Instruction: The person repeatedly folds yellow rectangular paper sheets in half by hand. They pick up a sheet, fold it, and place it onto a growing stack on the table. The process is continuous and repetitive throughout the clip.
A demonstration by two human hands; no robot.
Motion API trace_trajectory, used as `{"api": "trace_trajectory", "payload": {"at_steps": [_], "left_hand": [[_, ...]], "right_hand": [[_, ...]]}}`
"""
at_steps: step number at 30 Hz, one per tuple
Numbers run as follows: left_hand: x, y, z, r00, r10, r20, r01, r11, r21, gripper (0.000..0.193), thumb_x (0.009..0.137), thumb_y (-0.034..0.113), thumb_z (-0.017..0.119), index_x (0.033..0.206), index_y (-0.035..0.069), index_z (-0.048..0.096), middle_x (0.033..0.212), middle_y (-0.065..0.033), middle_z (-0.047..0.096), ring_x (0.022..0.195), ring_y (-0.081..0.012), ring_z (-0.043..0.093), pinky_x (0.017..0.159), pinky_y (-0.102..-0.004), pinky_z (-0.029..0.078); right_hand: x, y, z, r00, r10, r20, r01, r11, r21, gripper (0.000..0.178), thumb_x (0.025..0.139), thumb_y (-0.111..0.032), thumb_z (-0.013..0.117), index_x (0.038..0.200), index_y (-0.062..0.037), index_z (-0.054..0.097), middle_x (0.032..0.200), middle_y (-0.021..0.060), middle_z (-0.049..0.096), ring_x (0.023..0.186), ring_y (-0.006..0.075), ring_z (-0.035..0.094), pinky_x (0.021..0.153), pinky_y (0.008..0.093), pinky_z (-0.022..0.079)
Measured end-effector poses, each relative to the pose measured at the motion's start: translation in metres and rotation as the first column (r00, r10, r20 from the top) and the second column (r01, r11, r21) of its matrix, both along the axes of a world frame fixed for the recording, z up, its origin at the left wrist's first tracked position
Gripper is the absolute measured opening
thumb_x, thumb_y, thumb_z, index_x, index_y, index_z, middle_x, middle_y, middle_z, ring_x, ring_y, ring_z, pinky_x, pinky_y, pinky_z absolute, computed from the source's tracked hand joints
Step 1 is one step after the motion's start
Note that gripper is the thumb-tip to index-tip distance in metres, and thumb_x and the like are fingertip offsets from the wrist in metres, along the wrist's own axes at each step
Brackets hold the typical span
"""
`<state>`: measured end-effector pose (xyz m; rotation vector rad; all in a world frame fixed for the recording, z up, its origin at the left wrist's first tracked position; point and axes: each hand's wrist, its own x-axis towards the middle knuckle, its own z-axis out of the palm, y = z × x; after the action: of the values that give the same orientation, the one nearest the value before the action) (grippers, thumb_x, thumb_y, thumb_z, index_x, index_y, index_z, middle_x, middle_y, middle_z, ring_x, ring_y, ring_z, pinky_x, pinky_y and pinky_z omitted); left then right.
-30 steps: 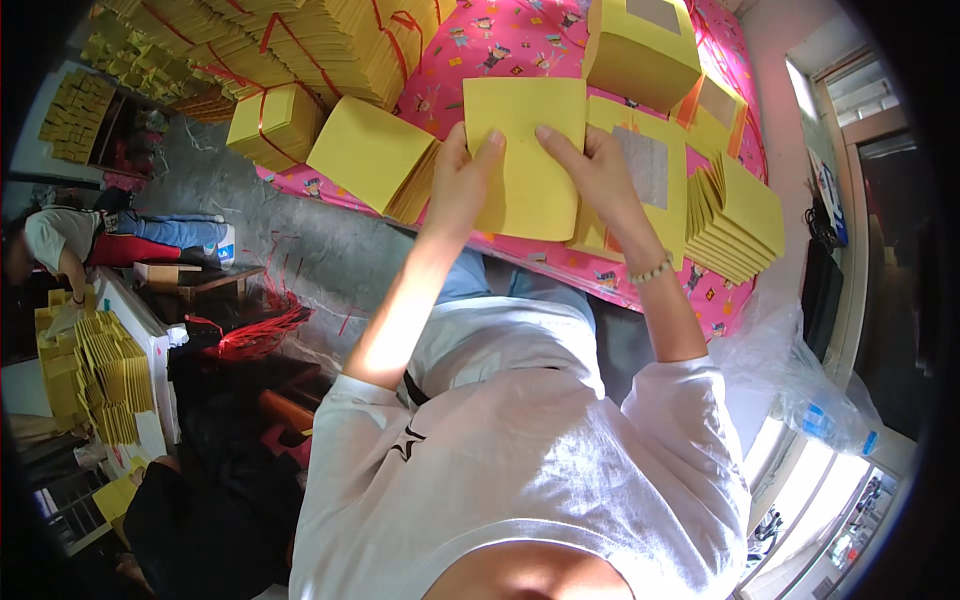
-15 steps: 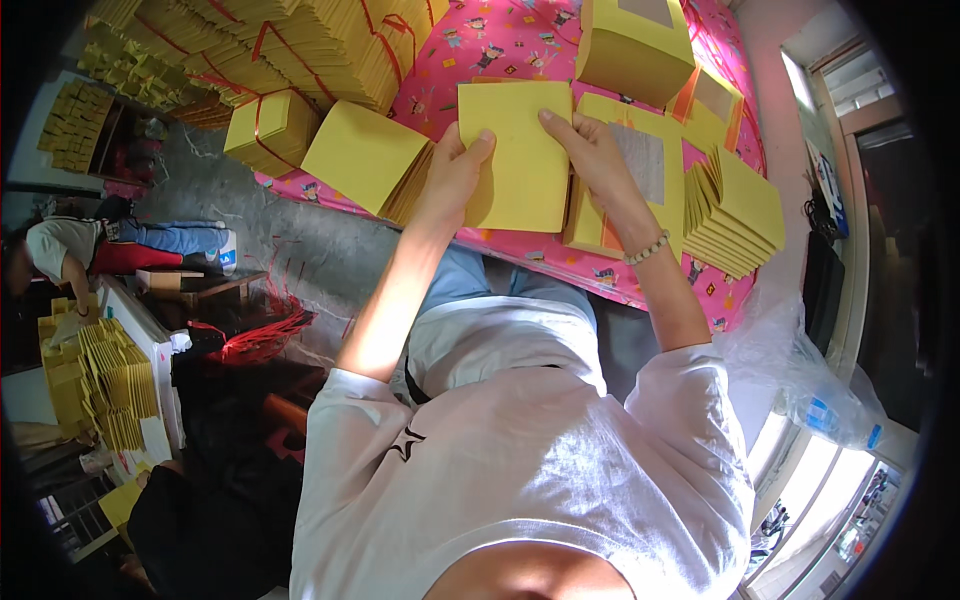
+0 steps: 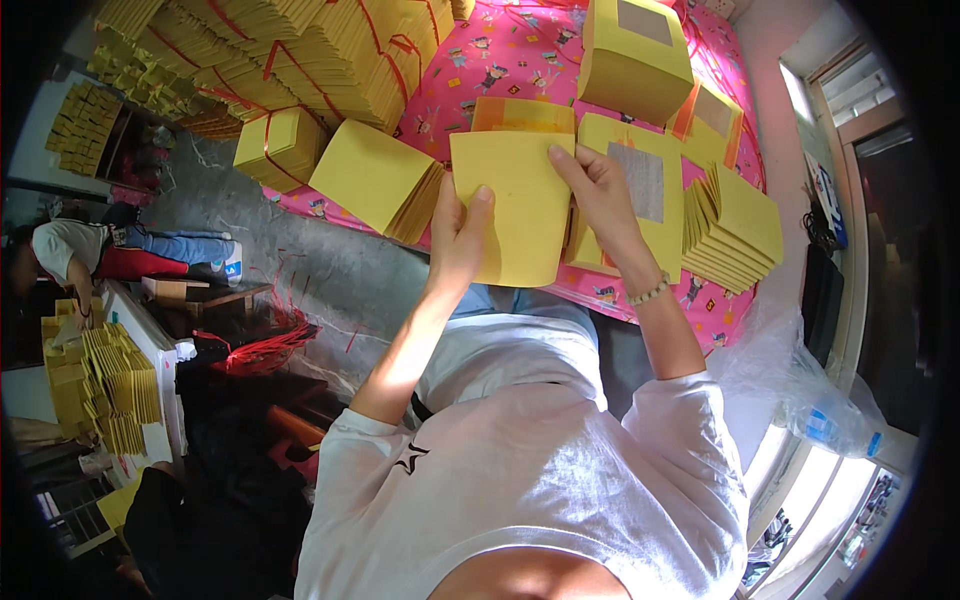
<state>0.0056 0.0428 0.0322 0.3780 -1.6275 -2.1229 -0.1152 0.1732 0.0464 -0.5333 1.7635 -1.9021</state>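
A flat yellow paper piece (image 3: 518, 205) is held upright between my hands at the near edge of the pink cloth-covered table (image 3: 480, 55). My left hand (image 3: 460, 235) grips its left side, the thumb lying on the front and the fingers hidden behind. At the upper right edge my right hand (image 3: 602, 192) pinches it, thumb in front. Just beyond its top edge a yellow piece with an orange area (image 3: 515, 113) shows. Right beside it lies a yellow stack with a grey rectangle (image 3: 600, 135); to the left leans a stack of yellow pieces (image 3: 368, 165).
Tall red-tied yellow bundles (image 3: 350, 60) stand at the far left. A thick yellow stack (image 3: 640, 75) and a fanned stack (image 3: 745, 225) sit at right. A clear plastic bag (image 3: 790, 370) hangs near the window. Another person (image 3: 75, 245) works at a left table.
My hands and the held paper piece have come nearer to my body. The orange-marked piece beyond its top edge now shows more. The view has shifted slightly.
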Motion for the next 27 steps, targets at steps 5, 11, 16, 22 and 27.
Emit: {"api": "trace_trajectory", "payload": {"at_steps": [5,11,16,22,27], "left_hand": [[0.011,0.001,0.003,0.999,0.022,-0.038,-0.023,0.999,-0.023,0.026,0.100,0.010,0.044,0.125,0.001,0.044,0.110,-0.0069,0.057,0.099,-0.0110,0.054,0.086,-0.0272,0.046],[0.032,0.011,-0.002,0.996,0.088,-0.036,-0.089,0.995,-0.043,0.026,0.100,0.010,0.045,0.124,0.001,0.044,0.110,-0.0070,0.055,0.100,-0.0109,0.052,0.087,-0.0272,0.044],[0.064,0.013,-0.022,0.993,0.117,-0.001,-0.116,0.991,-0.065,0.034,0.101,0.011,0.044,0.133,0.001,0.042,0.122,-0.0072,0.054,0.111,-0.0121,0.051,0.096,-0.0288,0.041],[0.097,0.018,-0.028,0.960,0.279,0.014,-0.280,0.960,0.027,0.032,0.102,0.019,0.048,0.129,0.002,0.044,0.116,-0.0062,0.056,0.105,-0.0110,0.052,0.091,-0.0271,0.042],[0.121,0.012,-0.046,0.934,0.356,0.007,-0.356,0.934,-0.025,0.031,0.102,0.019,0.048,0.128,0.002,0.045,0.117,-0.0069,0.055,0.105,-0.0117,0.054,0.091,-0.0286,0.043]], "right_hand": [[0.020,0.019,0.022,0.973,0.213,0.090,-0.221,0.970,0.097,0.028,0.096,-0.019,0.061,0.108,0.0059,0.066,0.096,0.0050,0.069,0.084,0.0048,0.062,0.072,0.0210,0.051],[0.042,0.022,0.003,0.981,0.194,0.004,-0.194,0.981,-0.023,0.027,0.095,-0.017,0.062,0.107,0.0070,0.066,0.092,0.0045,0.069,0.077,0.0050,0.061,0.065,0.0210,0.051],[0.065,0.027,-0.014,0.951,0.293,0.101,-0.303,0.947,0.102,0.024,0.094,-0.015,0.064,0.099,0.0084,0.067,0.081,0.0015,0.067,0.070,0.0035,0.059,0.059,0.0201,0.049],[0.090,0.015,-0.036,0.927,0.356,0.115,-0.365,0.928,0.076,0.027,0.091,-0.020,0.066,0.088,0.0061,0.067,0.068,0.0020,0.063,0.063,0.0044,0.056,0.054,0.0239,0.046],[0.098,0.007,-0.048,0.910,0.412,-0.049,-0.385,0.882,0.272,0.033,0.088,-0.027,0.068,0.072,0.0015,0.062,0.055,0.0069,0.053,0.051,0.0106,0.049,0.048,0.0316,0.038]]}}
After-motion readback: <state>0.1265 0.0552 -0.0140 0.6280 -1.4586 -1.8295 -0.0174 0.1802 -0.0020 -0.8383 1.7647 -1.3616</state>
